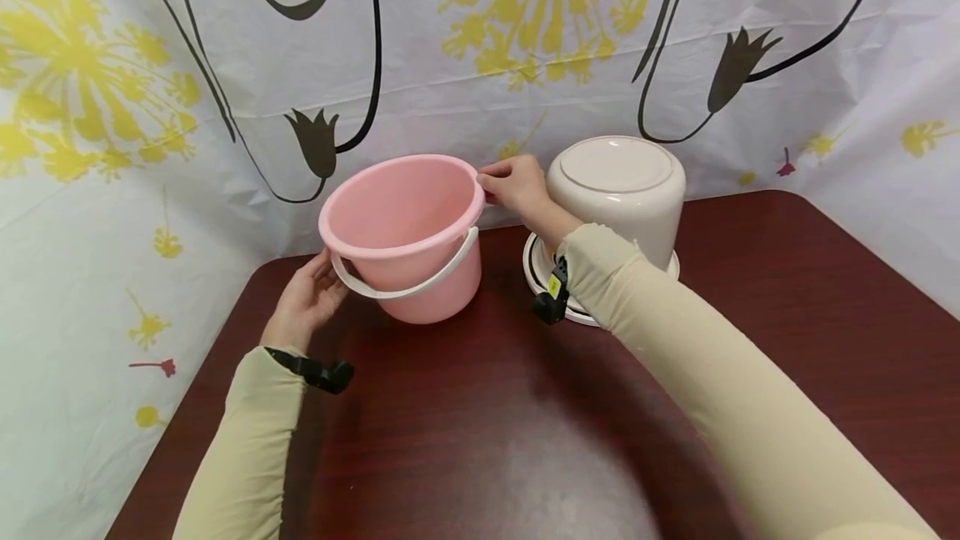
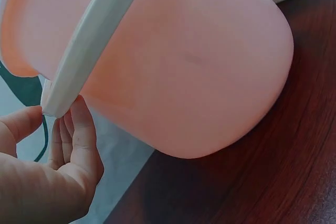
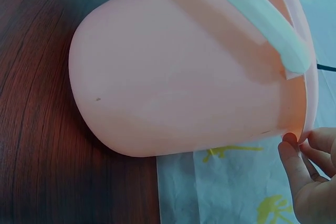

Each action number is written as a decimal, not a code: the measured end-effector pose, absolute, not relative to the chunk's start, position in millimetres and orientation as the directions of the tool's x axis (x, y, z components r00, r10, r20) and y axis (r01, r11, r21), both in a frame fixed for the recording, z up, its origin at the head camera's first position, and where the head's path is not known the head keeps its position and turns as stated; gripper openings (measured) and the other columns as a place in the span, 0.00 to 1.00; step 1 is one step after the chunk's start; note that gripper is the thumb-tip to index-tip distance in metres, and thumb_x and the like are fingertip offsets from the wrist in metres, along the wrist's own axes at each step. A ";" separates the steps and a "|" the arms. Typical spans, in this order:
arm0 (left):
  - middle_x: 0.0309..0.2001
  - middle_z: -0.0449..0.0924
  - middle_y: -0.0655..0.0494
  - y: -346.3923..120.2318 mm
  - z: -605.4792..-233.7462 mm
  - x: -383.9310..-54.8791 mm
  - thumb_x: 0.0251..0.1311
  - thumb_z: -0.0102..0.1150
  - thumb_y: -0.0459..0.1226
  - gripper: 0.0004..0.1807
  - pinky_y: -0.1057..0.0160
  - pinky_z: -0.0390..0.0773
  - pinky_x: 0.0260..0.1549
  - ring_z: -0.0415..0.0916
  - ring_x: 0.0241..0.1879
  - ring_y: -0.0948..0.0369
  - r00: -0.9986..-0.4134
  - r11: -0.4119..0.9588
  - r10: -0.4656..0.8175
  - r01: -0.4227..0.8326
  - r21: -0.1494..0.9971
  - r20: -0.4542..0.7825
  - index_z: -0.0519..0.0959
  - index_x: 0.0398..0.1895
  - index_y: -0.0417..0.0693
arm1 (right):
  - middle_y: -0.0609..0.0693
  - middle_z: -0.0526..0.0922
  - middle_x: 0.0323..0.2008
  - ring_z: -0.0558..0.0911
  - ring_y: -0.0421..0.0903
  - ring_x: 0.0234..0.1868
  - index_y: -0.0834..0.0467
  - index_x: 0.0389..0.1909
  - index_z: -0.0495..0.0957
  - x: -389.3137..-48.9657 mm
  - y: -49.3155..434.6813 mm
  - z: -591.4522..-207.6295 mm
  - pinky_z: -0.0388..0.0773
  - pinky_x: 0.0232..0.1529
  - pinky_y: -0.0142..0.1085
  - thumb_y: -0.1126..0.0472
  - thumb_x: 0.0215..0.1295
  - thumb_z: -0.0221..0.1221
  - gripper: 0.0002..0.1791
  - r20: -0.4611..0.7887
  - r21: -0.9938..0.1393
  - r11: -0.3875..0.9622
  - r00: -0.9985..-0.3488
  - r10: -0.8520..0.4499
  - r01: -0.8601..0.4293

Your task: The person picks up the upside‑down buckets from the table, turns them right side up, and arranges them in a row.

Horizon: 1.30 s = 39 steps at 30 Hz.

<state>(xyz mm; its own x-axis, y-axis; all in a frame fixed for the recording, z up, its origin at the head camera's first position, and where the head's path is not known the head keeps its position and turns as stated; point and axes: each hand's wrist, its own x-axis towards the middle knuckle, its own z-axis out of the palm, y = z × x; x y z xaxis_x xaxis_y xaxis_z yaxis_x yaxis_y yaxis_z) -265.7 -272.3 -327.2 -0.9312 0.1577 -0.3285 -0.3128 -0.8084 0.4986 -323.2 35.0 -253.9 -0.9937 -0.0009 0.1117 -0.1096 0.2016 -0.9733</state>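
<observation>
Two buckets on a dark red-brown wooden table, rounded at the corners, glossy, with a pale glare patch near the front edge. Behind and to both sides of the table, a white cloth backdrop printed with yellow dandelion heads, black curling stems and dark tulip shapes, creased, hanging down past the table's back edge. Toward the back of the table, left of centre, the pink bucket, upright but tipped slightly, mouth open toward the camera, white handle hanging down its front. Just right of the pink bucket, a cream bucket turned upside down, base uppermost, its rim partly hidden behind the right forearm. Beige sleeves on both arms, each with a black clip at the wrist.

At the pink bucket's right rim, the right hand, fingers curled over the edge and pinching it; in the right wrist view only fingertips visible at the rim, the rest of the hand cut off by the frame. At the pink bucket's lower left, the left hand, fingers relaxed and nearly straight, fingertips touching the end of the white handle, gripping nothing. Bucket's underside and its contact with the table hard to make out; inside of the cream bucket hidden.
</observation>
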 end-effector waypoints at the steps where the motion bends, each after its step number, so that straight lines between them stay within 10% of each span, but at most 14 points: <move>1: 0.33 0.74 0.53 -272.5 -327.5 -265.2 0.64 0.51 0.36 0.08 0.64 0.72 0.45 0.75 0.35 0.60 -0.931 -0.804 0.156 -0.314 0.506 -0.330 0.77 0.32 0.41 | 0.61 0.81 0.41 0.79 0.35 0.21 0.67 0.42 0.81 -323.3 34.2 -254.1 0.78 0.32 0.28 0.67 0.59 0.59 0.11 0.111 -0.974 0.197 -0.994 -0.002 -0.109; 22: 0.37 0.75 0.53 -276.9 -332.1 -258.0 0.64 0.51 0.37 0.07 0.62 0.74 0.41 0.76 0.36 0.60 -0.932 -0.764 0.103 -0.298 0.573 -0.348 0.76 0.35 0.43 | 0.60 0.81 0.41 0.80 0.37 0.24 0.67 0.42 0.81 -323.5 23.9 -257.1 0.79 0.35 0.32 0.67 0.59 0.59 0.11 0.097 -0.982 0.163 -0.995 -0.008 -0.097; 39: 0.37 0.71 0.57 -268.6 -303.7 -236.2 0.64 0.51 0.36 0.04 0.64 0.75 0.43 0.73 0.35 0.64 -0.946 -0.375 -0.082 -0.261 0.889 -0.312 0.76 0.33 0.50 | 0.62 0.79 0.44 0.82 0.45 0.33 0.71 0.46 0.77 -321.2 41.6 -253.9 0.79 0.36 0.35 0.65 0.63 0.54 0.14 0.064 -0.992 0.105 -0.997 -0.040 -0.068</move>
